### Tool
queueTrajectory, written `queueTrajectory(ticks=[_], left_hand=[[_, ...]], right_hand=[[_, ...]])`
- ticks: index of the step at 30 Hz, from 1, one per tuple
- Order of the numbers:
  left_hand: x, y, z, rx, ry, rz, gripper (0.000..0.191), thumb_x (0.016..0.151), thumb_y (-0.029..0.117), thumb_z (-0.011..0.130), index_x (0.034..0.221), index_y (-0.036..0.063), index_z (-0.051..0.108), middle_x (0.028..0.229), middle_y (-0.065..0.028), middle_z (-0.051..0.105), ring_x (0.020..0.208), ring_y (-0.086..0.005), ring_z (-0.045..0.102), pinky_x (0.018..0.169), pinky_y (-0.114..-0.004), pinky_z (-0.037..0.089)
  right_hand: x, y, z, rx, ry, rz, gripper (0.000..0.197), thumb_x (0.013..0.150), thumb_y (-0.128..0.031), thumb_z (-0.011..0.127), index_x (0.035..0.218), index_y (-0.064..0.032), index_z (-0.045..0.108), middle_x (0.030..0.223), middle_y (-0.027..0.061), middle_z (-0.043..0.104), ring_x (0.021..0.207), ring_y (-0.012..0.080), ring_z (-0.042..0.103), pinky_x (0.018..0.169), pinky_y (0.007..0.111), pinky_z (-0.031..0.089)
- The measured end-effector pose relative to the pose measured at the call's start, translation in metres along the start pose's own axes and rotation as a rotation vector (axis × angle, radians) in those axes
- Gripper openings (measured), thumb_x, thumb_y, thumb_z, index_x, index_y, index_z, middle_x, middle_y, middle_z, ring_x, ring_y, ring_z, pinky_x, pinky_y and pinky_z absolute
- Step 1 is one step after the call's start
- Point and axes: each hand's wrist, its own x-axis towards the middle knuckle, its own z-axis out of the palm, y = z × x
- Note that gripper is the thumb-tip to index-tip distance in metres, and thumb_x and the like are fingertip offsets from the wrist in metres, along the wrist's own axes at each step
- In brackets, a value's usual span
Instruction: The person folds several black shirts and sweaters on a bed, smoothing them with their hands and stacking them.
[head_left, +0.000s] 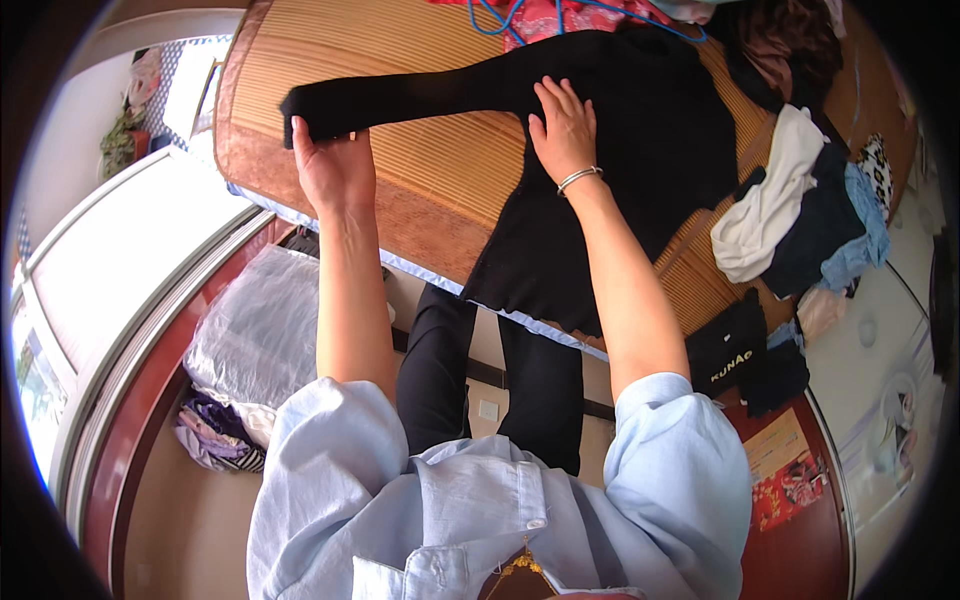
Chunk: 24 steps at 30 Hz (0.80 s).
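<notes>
A black long-sleeved top (637, 142) lies spread on a bamboo mat (442, 161), one sleeve stretched out to the left and its hem reaching the mat's near edge. My left hand (330, 165) grips the cuff end of that sleeve, thumb in front and fingers hidden beneath the cloth. Flat on the top near the shoulder rests my right hand (564, 131), fingers slightly spread, with a silver bangle (579, 178) on the wrist. The far sleeve cannot be made out.
Blue hangers (495, 21) lie over pink and red clothing (540, 26) at the back. To the right are a white garment (769, 195), dark and blue clothes, and a black bag (726, 352) bearing writing. A plastic-wrapped bundle (255, 322) stands below, left.
</notes>
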Motion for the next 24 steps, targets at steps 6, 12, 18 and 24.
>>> queueTrajectory(ticks=[6, 12, 18, 24], left_hand=[[-0.125, -0.119, 0.091, 0.764, -0.510, 0.296, 0.011, 0.092, 0.008, 0.057, 0.100, 0.0023, 0.062, 0.112, -0.0101, 0.061, 0.102, -0.0204, 0.056, 0.091, -0.036, 0.044], [-0.111, -0.256, 0.023, 1.804, -1.213, 0.646, 0.063, 0.074, 0.008, 0.066, 0.135, 0.0166, 0.049, 0.144, -0.0104, 0.040, 0.138, -0.0302, 0.030, 0.112, -0.053, 0.023], [-0.055, -0.217, 0.007, 1.798, -1.119, 0.832, 0.045, 0.084, 0.004, 0.053, 0.128, 0.0115, 0.055, 0.140, -0.0077, 0.046, 0.135, -0.0272, 0.037, 0.109, -0.049, 0.030], [-0.010, -0.206, 0.000, 2.200, -1.210, 0.922, 0.048, 0.093, 0.011, 0.047, 0.140, 0.0157, 0.043, 0.148, 0.0019, 0.039, 0.139, -0.0199, 0.032, 0.114, -0.044, 0.023]], right_hand=[[-0.045, -0.015, -0.133, 1.744, 0.326, 0.342, 0.061, 0.100, -0.048, 0.033, 0.142, -0.0042, 0.036, 0.144, 0.0148, 0.041, 0.132, 0.0309, 0.041, 0.111, 0.042, 0.031], [-0.071, 0.139, -0.138, 1.988, 0.606, 0.768, 0.068, 0.093, -0.058, 0.040, 0.140, -0.0085, 0.040, 0.150, 0.0125, 0.029, 0.139, 0.0341, 0.024, 0.115, 0.054, 0.009], [-0.078, 0.218, -0.099, 1.404, 0.647, 0.963, 0.038, 0.088, -0.004, 0.061, 0.124, -0.0063, 0.049, 0.121, 0.0110, 0.054, 0.106, 0.0236, 0.055, 0.091, 0.043, 0.042], [-0.094, 0.243, -0.084, 0.404, 0.611, 0.690, 0.031, 0.084, 0.003, 0.056, 0.115, -0.0038, 0.055, 0.115, 0.0124, 0.058, 0.097, 0.0226, 0.059, 0.084, 0.031, 0.049]])
